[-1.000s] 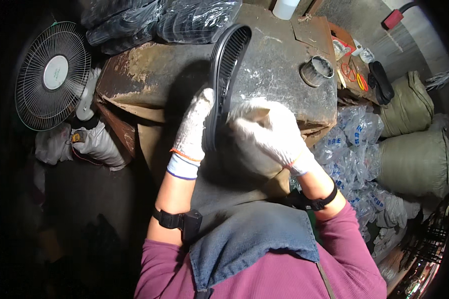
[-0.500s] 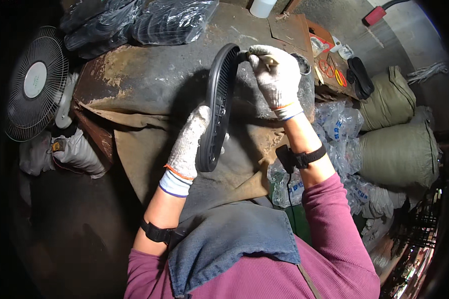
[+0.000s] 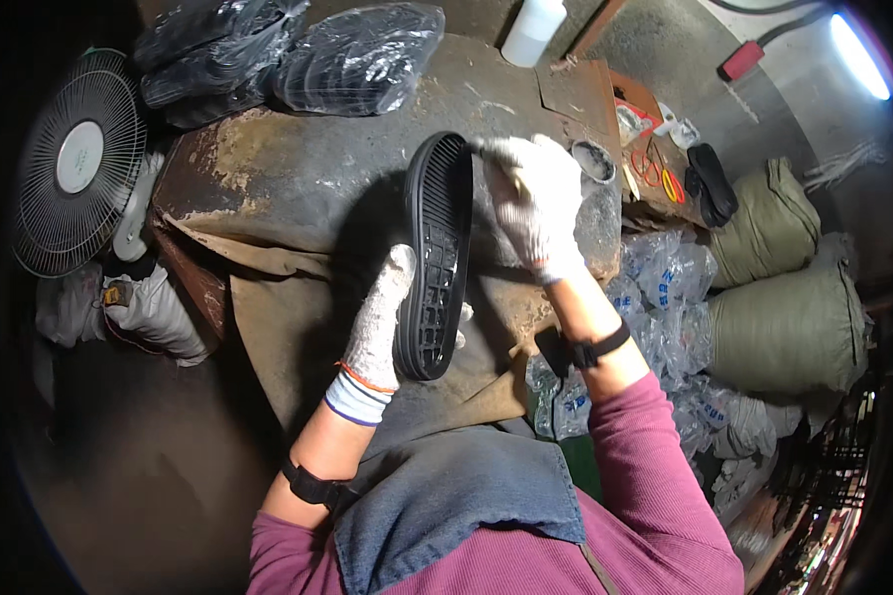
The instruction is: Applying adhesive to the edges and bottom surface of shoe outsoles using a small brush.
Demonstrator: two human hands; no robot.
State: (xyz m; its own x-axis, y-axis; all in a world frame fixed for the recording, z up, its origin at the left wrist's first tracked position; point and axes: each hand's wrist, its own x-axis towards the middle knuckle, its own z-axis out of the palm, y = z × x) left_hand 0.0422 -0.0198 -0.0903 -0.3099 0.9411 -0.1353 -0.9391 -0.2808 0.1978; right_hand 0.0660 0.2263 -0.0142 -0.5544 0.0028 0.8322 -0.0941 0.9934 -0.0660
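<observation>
A black shoe sole (image 3: 440,233) is held tilted on its long edge in front of me, its ribbed and waffle-patterned inner side turned to the right. My left hand (image 3: 375,317), in a whitish work glove, is closed round its lower half. The thumb lies along the left rim, and fingertips show past the right edge. My right hand (image 3: 541,198), gloved too, is closed beside the upper right rim of the sole, fingertips close to that edge. What its fingers pinch, if anything, is hidden.
Plastic-wrapped dark bundles (image 3: 357,59) lie on the worn table (image 3: 318,149), with a white bottle (image 3: 534,32) behind. A round tin (image 3: 593,162), scissors (image 3: 671,184) and dark soles (image 3: 711,185) lie right. A fan (image 3: 79,159) stands left; sacks (image 3: 779,327) and clear bags (image 3: 665,273) right.
The sole has turned so more of its patterned inner side shows. Both hands and the sole sit lower in view, as does the table. My right hand stays by the sole's upper rim.
</observation>
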